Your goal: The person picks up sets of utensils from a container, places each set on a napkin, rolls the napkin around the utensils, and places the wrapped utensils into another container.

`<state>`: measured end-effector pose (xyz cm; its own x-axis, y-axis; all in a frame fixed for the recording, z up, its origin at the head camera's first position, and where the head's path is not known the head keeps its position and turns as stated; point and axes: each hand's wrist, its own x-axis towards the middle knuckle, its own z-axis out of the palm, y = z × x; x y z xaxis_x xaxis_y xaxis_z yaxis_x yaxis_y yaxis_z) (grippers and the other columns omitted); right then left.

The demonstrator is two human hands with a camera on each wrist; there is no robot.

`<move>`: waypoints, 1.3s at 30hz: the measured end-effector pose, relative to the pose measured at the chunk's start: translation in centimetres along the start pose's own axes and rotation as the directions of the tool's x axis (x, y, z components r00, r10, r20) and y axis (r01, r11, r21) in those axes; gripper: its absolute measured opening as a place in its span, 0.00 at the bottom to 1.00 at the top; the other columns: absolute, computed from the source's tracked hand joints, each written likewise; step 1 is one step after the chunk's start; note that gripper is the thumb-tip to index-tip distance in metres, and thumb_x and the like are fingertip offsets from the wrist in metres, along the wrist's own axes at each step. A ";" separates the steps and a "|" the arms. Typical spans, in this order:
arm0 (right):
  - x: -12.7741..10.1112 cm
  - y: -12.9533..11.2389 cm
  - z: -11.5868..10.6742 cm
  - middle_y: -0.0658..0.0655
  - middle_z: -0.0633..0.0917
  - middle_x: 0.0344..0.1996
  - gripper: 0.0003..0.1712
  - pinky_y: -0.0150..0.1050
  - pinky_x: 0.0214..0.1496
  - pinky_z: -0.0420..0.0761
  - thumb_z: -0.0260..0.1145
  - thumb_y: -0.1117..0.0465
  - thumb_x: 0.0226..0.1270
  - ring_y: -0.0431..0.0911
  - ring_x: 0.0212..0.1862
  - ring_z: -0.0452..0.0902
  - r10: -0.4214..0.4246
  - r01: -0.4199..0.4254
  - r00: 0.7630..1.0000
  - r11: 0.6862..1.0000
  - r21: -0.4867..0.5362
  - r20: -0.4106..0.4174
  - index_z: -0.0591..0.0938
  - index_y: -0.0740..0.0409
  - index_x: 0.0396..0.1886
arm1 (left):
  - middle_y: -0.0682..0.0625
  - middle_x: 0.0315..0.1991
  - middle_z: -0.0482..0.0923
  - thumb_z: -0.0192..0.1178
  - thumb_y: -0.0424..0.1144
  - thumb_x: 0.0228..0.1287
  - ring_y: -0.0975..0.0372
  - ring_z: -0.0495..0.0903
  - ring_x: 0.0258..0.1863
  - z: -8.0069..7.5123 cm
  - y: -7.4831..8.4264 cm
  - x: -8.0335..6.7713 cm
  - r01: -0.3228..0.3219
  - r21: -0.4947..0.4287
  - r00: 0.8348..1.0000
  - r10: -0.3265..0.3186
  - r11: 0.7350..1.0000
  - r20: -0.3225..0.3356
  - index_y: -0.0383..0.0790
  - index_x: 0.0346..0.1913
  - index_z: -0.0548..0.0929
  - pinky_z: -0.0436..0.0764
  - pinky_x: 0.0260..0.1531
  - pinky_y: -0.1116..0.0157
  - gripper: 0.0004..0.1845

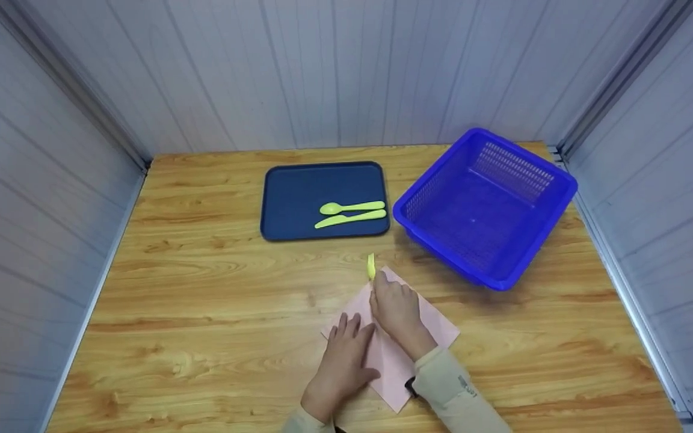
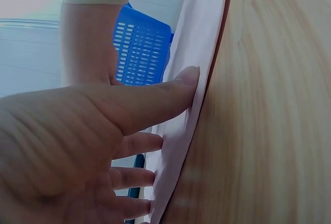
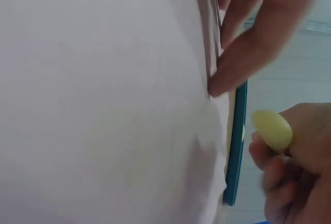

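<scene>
A pink napkin point(image 1: 397, 349) lies on the wooden table point(image 1: 202, 288) near the front edge. My left hand point(image 1: 346, 349) rests flat on its left part, fingers straight; the left wrist view shows my left hand point(image 2: 103, 131) with the thumb pressing the napkin point(image 2: 194, 79). My right hand point(image 1: 391, 304) sits on the napkin's far corner and grips a yellow-green utensil point(image 1: 370, 265), whose tip sticks out past the fingers. In the right wrist view the utensil's rounded end point(image 3: 272, 129) shows between the curled fingers of the right hand point(image 3: 295, 172), beside the napkin point(image 3: 103, 105).
A dark blue tray point(image 1: 298, 192) at the table's back middle holds a yellow-green spoon point(image 1: 351, 207) and knife point(image 1: 349, 219). A blue plastic basket point(image 1: 530, 240) stands tilted at the back right. Grey panel walls close in three sides.
</scene>
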<state>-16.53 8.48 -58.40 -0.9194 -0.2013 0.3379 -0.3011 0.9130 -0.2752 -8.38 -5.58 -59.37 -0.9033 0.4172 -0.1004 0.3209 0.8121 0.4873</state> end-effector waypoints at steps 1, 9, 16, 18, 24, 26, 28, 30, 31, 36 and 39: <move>-0.2 -0.2 0.2 0.59 0.79 0.14 0.11 0.50 0.14 0.73 0.67 0.65 0.56 0.58 0.16 0.77 0.018 -0.018 1.000 1.000 -0.001 -0.002 0.72 0.60 0.34 | 0.32 0.68 0.62 0.77 0.48 0.43 0.35 0.54 0.69 0.0 0.0 0.0 0.000 -0.001 1.000 0.000 1.000 0.001 0.38 0.66 0.72 0.58 0.63 0.38 0.45; -1.0 -0.9 1.1 0.59 0.81 0.18 0.11 0.50 0.15 0.76 0.68 0.68 0.56 0.59 0.18 0.79 0.118 -0.120 0.992 0.990 -0.078 -0.035 0.73 0.59 0.34 | 0.31 0.68 0.62 0.77 0.48 0.44 0.34 0.54 0.68 -0.2 -0.4 -0.1 -0.015 0.003 1.000 0.015 1.000 -0.012 0.37 0.66 0.71 0.59 0.63 0.38 0.45; -1.1 -1.9 0.8 0.59 0.83 0.21 0.05 0.50 0.18 0.78 0.69 0.65 0.57 0.59 0.22 0.81 0.156 -0.139 0.984 0.974 -0.180 0.084 0.82 0.57 0.33 | 0.31 0.69 0.60 0.76 0.48 0.45 0.35 0.52 0.69 -0.2 -0.5 -0.2 0.003 -0.005 1.000 -0.003 1.000 0.009 0.38 0.68 0.70 0.57 0.64 0.38 0.46; -1.4 -2.2 0.5 0.59 0.83 0.24 0.07 0.50 0.20 0.80 0.71 0.62 0.58 0.59 0.24 0.82 0.172 -0.143 0.973 0.973 -0.181 0.156 0.84 0.58 0.37 | 0.31 0.69 0.60 0.77 0.48 0.45 0.35 0.52 0.69 -0.1 -0.5 -0.2 0.003 -0.007 1.000 -0.003 1.000 0.013 0.38 0.68 0.70 0.57 0.64 0.38 0.46; -2.0 -2.7 -0.5 0.61 0.81 0.26 0.14 0.51 0.25 0.81 0.72 0.62 0.58 0.60 0.27 0.82 0.182 -0.163 0.946 0.982 -0.091 0.269 0.84 0.61 0.44 | 0.32 0.69 0.60 0.77 0.49 0.44 0.35 0.53 0.69 0.0 -0.4 -0.4 -0.004 -0.002 1.000 0.004 1.000 0.014 0.39 0.69 0.69 0.57 0.64 0.38 0.47; -2.1 -2.6 -0.6 0.61 0.81 0.24 0.14 0.51 0.25 0.81 0.73 0.62 0.56 0.60 0.27 0.81 0.186 -0.179 0.948 0.983 -0.048 0.260 0.84 0.61 0.42 | 0.31 0.69 0.60 0.76 0.49 0.44 0.35 0.53 0.69 0.0 -0.4 -0.4 -0.007 0.002 1.000 0.007 1.000 0.014 0.39 0.69 0.68 0.58 0.64 0.38 0.47; -2.1 -2.5 -0.6 0.62 0.81 0.23 0.13 0.51 0.25 0.81 0.73 0.63 0.55 0.60 0.27 0.82 0.195 -0.200 0.950 0.980 -0.005 0.242 0.84 0.61 0.39 | 0.31 0.69 0.60 0.76 0.50 0.44 0.35 0.53 0.69 -0.1 -0.3 -0.4 -0.012 0.011 1.000 0.012 1.000 0.015 0.38 0.70 0.67 0.58 0.63 0.38 0.48; -2.2 -2.5 -0.5 0.62 0.81 0.23 0.11 0.51 0.25 0.80 0.74 0.63 0.54 0.60 0.27 0.82 0.206 -0.219 0.952 0.975 0.032 0.228 0.83 0.62 0.36 | 0.31 0.69 0.60 0.76 0.51 0.45 0.35 0.54 0.69 -0.2 -0.2 -0.3 -0.015 0.026 1.000 0.015 1.000 0.016 0.37 0.70 0.67 0.59 0.63 0.39 0.49; -2.3 -2.6 -0.5 0.62 0.81 0.22 0.10 0.51 0.25 0.80 0.74 0.63 0.54 0.60 0.27 0.81 0.208 -0.223 0.952 0.974 0.043 0.223 0.83 0.62 0.35 | 0.31 0.69 0.60 0.76 0.51 0.45 0.35 0.54 0.69 -0.2 -0.2 -0.3 -0.017 0.039 1.000 0.017 0.999 0.016 0.36 0.70 0.66 0.59 0.63 0.39 0.49; -2.5 -2.9 -0.3 0.62 0.80 0.21 0.10 0.50 0.23 0.80 0.73 0.64 0.55 0.60 0.26 0.81 0.205 -0.222 0.957 0.973 0.063 0.207 0.81 0.64 0.32 | 0.31 0.68 0.61 0.76 0.54 0.45 0.36 0.57 0.68 -0.1 -0.3 -0.3 -0.031 0.066 0.999 0.033 0.997 -0.030 0.28 0.67 0.63 0.62 0.63 0.42 0.52; -2.6 -3.1 -0.1 0.62 0.80 0.21 0.09 0.50 0.23 0.80 0.72 0.65 0.55 0.60 0.26 0.82 0.215 -0.232 0.956 0.971 0.063 0.200 0.81 0.65 0.31 | 0.31 0.66 0.63 0.77 0.53 0.43 0.37 0.58 0.68 0.2 -0.5 -0.5 -0.057 0.053 0.994 0.061 0.997 -0.086 0.25 0.64 0.62 0.64 0.63 0.43 0.52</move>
<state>-13.21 6.25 -58.29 -0.9942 -0.0673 0.0836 -0.0954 0.9104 -0.4025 -8.07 -6.16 -59.71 -0.9032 0.4293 0.0044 0.3862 0.8078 0.4453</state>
